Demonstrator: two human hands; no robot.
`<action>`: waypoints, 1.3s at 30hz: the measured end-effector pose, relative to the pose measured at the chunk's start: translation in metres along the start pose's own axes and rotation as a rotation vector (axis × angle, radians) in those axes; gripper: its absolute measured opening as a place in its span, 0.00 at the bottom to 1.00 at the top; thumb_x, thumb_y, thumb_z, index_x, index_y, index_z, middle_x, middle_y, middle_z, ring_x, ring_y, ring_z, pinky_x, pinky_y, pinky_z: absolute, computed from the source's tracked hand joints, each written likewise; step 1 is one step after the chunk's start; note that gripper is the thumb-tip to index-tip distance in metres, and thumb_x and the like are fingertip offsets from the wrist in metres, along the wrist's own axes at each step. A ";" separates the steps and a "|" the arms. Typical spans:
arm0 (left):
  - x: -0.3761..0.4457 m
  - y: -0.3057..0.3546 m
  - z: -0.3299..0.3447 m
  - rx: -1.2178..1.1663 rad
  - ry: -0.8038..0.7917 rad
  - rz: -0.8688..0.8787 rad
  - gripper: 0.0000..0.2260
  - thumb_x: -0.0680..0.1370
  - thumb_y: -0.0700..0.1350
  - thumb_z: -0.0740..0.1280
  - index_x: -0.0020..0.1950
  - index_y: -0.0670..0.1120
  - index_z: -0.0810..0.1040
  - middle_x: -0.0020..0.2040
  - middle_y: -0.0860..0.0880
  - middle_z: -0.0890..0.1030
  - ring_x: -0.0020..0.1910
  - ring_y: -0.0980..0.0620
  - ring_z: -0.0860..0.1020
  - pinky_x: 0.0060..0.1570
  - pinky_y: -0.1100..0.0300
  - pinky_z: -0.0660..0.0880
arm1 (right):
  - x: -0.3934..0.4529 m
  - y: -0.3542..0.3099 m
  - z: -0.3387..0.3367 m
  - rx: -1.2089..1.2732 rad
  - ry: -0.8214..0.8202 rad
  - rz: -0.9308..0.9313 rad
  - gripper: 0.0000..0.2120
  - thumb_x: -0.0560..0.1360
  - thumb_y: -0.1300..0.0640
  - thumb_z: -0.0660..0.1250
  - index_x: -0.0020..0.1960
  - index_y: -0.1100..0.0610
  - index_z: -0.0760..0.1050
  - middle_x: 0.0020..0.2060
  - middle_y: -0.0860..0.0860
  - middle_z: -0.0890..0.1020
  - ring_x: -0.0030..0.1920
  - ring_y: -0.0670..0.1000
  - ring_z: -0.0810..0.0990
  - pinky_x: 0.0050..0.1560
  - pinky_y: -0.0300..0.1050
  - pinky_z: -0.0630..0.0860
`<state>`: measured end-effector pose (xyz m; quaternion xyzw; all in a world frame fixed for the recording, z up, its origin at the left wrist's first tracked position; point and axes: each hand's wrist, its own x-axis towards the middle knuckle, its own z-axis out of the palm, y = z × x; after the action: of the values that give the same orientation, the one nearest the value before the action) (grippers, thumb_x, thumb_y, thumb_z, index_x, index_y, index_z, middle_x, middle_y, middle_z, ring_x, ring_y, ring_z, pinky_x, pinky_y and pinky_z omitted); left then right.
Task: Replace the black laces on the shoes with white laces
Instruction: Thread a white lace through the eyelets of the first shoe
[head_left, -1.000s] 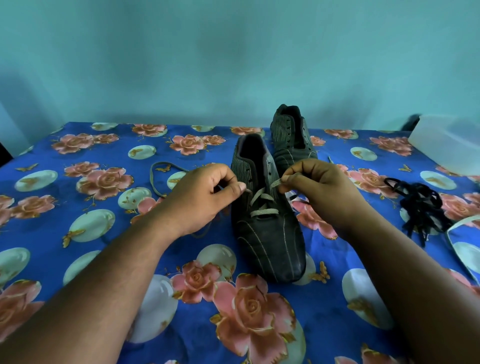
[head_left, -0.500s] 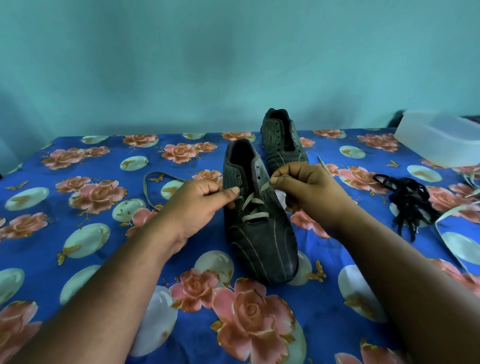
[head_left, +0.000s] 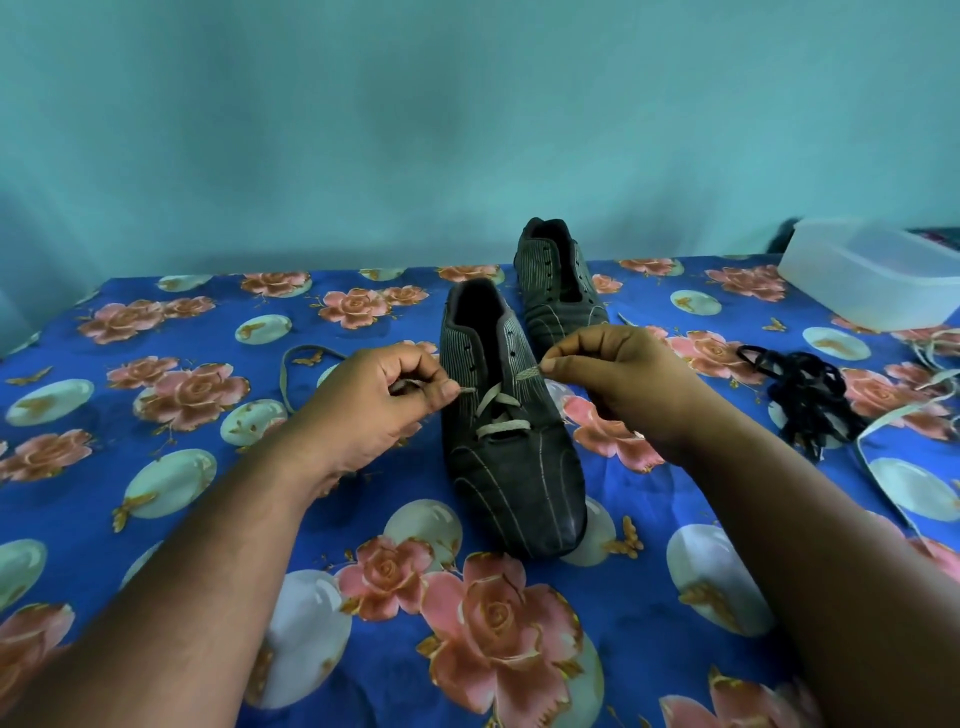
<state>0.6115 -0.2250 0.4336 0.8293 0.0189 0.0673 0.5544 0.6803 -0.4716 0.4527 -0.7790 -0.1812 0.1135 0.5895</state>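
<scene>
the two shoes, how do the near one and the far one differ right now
The near shoe has a white lace through its lowest eyelets; the far shoe shows bare eyelets, no lace. The left hand and right hand each pinch a lace end at the near shoe; nothing touches the far shoe. Both are dark with pale stripes, toes toward the camera.

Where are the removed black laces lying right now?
In the head view the black laces lie in a loose heap on the floral cloth at the right, beyond the right hand and in front of the translucent plastic tub.

Head camera, facing forward-down, close over bedspread (head_left: 208, 519)
</scene>
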 end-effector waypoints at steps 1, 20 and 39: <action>0.001 -0.001 0.000 0.022 0.008 0.002 0.03 0.78 0.46 0.73 0.45 0.49 0.82 0.52 0.54 0.82 0.44 0.62 0.77 0.47 0.45 0.81 | 0.002 0.002 0.001 -0.025 -0.006 -0.010 0.05 0.78 0.57 0.72 0.44 0.55 0.83 0.28 0.58 0.66 0.25 0.53 0.62 0.24 0.38 0.64; -0.001 0.001 -0.022 0.325 0.097 -0.018 0.03 0.81 0.41 0.69 0.50 0.47 0.81 0.42 0.51 0.77 0.29 0.61 0.76 0.29 0.71 0.70 | 0.013 0.015 -0.029 -0.275 0.038 -0.108 0.02 0.77 0.54 0.74 0.46 0.50 0.85 0.33 0.46 0.83 0.31 0.42 0.75 0.35 0.34 0.72; -0.004 0.008 0.031 0.368 0.223 0.033 0.33 0.74 0.72 0.60 0.71 0.54 0.73 0.63 0.52 0.76 0.53 0.51 0.77 0.59 0.47 0.76 | 0.047 0.063 -0.074 -0.900 0.427 0.061 0.19 0.80 0.41 0.66 0.67 0.49 0.78 0.62 0.54 0.81 0.66 0.60 0.74 0.61 0.56 0.74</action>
<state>0.6115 -0.2567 0.4286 0.9041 0.0785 0.1630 0.3871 0.7616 -0.5320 0.4150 -0.9669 -0.0646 -0.1208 0.2153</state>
